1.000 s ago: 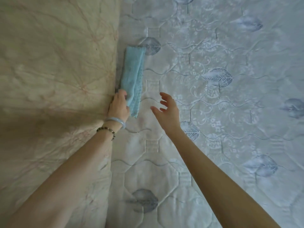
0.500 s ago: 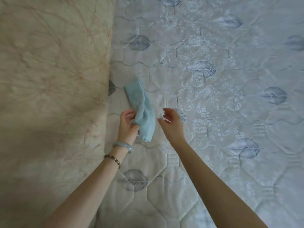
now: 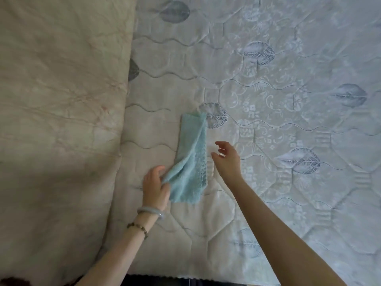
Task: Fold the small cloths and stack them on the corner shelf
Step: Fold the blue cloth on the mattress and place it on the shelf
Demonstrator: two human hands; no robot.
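A small light-blue cloth (image 3: 190, 159) lies lengthwise on the quilted mattress (image 3: 278, 112), folded into a narrow strip with its far end near a leaf print. My left hand (image 3: 154, 184) pinches the cloth's near left edge; the wrist wears a pale bangle and a bead bracelet. My right hand (image 3: 226, 159) hovers just right of the cloth, fingers spread, holding nothing and not touching it. No corner shelf is in view.
A bulky beige quilt (image 3: 59, 120) covers the left side of the mattress, its edge running down beside my left hand. The mattress's near edge (image 3: 185, 282) shows at the bottom, with a dark strip below it.
My left hand pulled the blue cloth away from the beige quilt's edge toward me and laid it down on the mattress. My right hand stayed open beside it.
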